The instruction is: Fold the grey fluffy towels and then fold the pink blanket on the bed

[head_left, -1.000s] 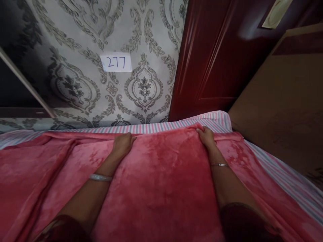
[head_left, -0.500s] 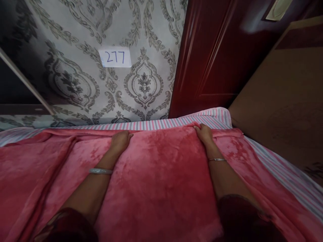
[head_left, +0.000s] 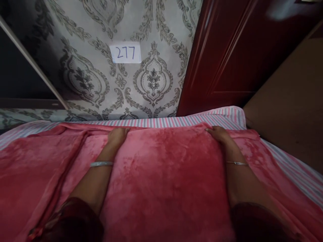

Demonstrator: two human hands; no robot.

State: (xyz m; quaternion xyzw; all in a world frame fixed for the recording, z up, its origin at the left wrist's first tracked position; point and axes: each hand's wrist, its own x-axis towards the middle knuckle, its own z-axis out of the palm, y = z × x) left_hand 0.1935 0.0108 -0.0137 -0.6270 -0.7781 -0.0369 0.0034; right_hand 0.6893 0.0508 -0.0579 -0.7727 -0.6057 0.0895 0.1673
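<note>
A pink-red plush blanket [head_left: 166, 174] lies in folded layers, its far edge running just short of the wall. At the left part of that edge, my left hand [head_left: 118, 136] is closed on the blanket, its fingers partly hidden in the fabric. My right hand [head_left: 219, 133] is at the far right corner of the same folded section, with thumb and fingers gripping the edge. Between both hands the blanket surface looks fairly smooth, with darker brushed patches.
Under the blanket is a striped sheet [head_left: 224, 116] in pink, grey and white. Behind stand a patterned wall [head_left: 153, 80] with a paper label [head_left: 125, 52] reading 277 and a dark red wooden panel [head_left: 227, 60]. A brown board [head_left: 290, 101] is at right, a dark screen-like panel [head_left: 22, 74] at left.
The view has shifted, so the wall and bed appear farther right. My right hand has moved slightly outward to the right and its wrist is more bent. My left hand stays at the edge.
</note>
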